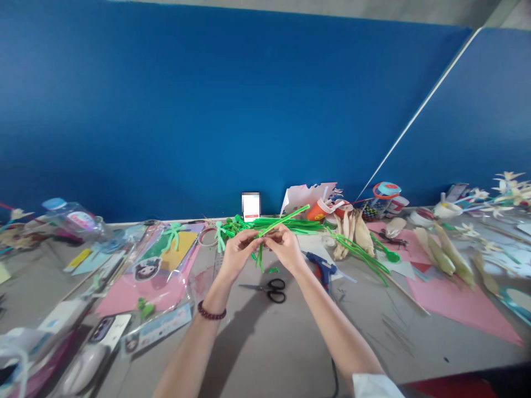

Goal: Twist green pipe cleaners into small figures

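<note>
The green stem sits in the fingertips of both hands, held up over the table, its long part slanting from the pinch toward 1 to 2 o'clock, past the right hand's fingers. The left hand has thumb and fingers closed on its lower part; the right hand pinches it just beside, thumb tips nearly meeting, other fingers curled. Which exact strand each fingertip presses cannot be told. The stem is bright green, thin, fuzzy and mostly straight, with shorter green ends hanging toward 6 o'clock below the fingers. Beyond the hands, from 12 to 2 o'clock, a green pile lies close behind them, partly overlapped in view by the stem. The phone stands upright at 12 o'clock, near the blue wall. At 6 o'clock lie small green scraps, then black scissors, blades toward 9 o'clock. The glue gun lies at 4 o'clock, near the right forearm. Green strands lie at 3 o'clock; a clear bag with coloured sheets lies at 9 o'clock. Between the forearms, grey tabletop runs from the scissors toward 6 o'clock; the table's near edge shows at 4 to 5 o'clock.
</note>
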Motion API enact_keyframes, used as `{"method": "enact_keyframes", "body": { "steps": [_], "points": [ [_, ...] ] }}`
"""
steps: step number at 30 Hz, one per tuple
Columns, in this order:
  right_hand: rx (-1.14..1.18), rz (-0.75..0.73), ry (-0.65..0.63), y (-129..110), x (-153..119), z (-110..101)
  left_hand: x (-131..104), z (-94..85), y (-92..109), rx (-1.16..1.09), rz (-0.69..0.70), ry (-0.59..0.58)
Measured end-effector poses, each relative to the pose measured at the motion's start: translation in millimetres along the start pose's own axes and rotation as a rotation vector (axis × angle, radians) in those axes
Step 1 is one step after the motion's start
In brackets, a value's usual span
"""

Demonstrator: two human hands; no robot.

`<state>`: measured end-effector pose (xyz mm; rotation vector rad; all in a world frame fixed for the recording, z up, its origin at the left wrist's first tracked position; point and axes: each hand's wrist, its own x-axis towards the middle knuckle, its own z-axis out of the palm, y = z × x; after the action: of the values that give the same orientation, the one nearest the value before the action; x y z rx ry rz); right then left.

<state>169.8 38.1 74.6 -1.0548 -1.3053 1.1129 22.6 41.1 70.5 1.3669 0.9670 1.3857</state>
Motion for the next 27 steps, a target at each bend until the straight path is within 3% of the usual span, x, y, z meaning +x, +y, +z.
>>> {"method": "enact_keyframes", "body": {
  "steps": [5, 12, 18, 27],
  "points": [
    [-0.137, -0.243, 0.064, -2, -2, -1, -1, -0.3, 2, -0.169, -0.180, -0.026],
    [-0.263, -0.463, -0.048, -14, -2, -10, -4, 4.0, 7, -0.285, -0.358, -0.145],
    [-0.378, -0.522, -0.102, -16, -3, -16, -5, 7.5, 12, -0.265, -0.331, -0.150],
    [-0.689, -0.783, -0.030, -9, -8, -13, -9, 11.4, 8, -0.469, -0.427, -0.176]
  ]
}}
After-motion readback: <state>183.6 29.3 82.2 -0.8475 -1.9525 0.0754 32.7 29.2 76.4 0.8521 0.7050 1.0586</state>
